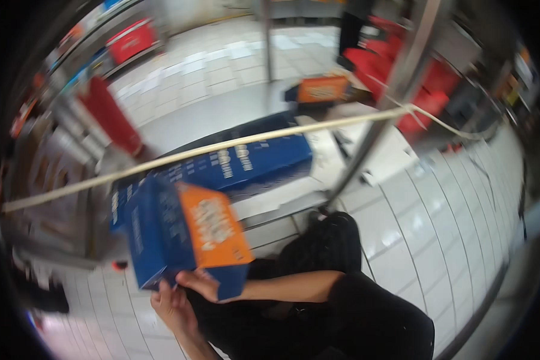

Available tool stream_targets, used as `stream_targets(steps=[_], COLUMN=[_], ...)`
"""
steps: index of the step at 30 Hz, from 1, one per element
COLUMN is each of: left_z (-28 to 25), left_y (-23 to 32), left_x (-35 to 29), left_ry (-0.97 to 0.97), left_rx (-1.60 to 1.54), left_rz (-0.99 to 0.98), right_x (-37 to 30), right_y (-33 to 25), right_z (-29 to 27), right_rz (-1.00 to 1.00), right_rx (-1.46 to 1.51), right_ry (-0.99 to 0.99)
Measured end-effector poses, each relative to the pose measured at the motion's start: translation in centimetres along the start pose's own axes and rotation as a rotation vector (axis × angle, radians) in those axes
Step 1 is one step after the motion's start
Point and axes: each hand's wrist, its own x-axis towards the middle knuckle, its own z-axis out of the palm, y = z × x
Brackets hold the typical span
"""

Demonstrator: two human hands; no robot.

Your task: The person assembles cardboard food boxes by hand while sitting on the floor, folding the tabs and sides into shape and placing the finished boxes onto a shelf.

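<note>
A blue and orange carton (219, 225) is tilted up in front of my knees, its printed orange panel facing right. My right hand (199, 284) is closed on its lower end, the thumb and fingers at the edge and part of the hand hidden behind a blue flap. At the bottom corner, my left hand (173, 303) pinches the carton's edge with its fingertips. Beyond the carton, a row of flat blue cartons (246, 165) lies on a low shelf (270, 210); it partly hides their left end.
A pale cord (252, 139) stretches across the view, tied to a metal post (396, 84) on the right. Another orange carton (323, 89) sits behind the blue row. Red bags (429, 102) stand at the back right. White tiles (414, 240) cover the floor.
</note>
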Motion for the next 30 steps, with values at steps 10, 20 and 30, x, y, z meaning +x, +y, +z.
stream_targets(steps=[10, 20, 30], left_z=[0.3, -1.4, -1.7], left_y=[-2.7, 3.3, 10.4], left_x=[-0.5, 1.7, 14.6], left_ry=[-0.587, -0.139, -0.279], left_rx=[1.184, 0.307, 0.664], left_rz=[1.029, 0.210, 0.256], right_x=[-2.2, -0.1, 7.0], right_y=[-5.1, -10.1, -3.1], right_z=[-0.8, -3.9, -1.1], right_rz=[-0.162, -0.370, -0.299], right_rx=[-0.998, -1.035, -0.972], right_ry=[-0.098, -0.111, 0.143])
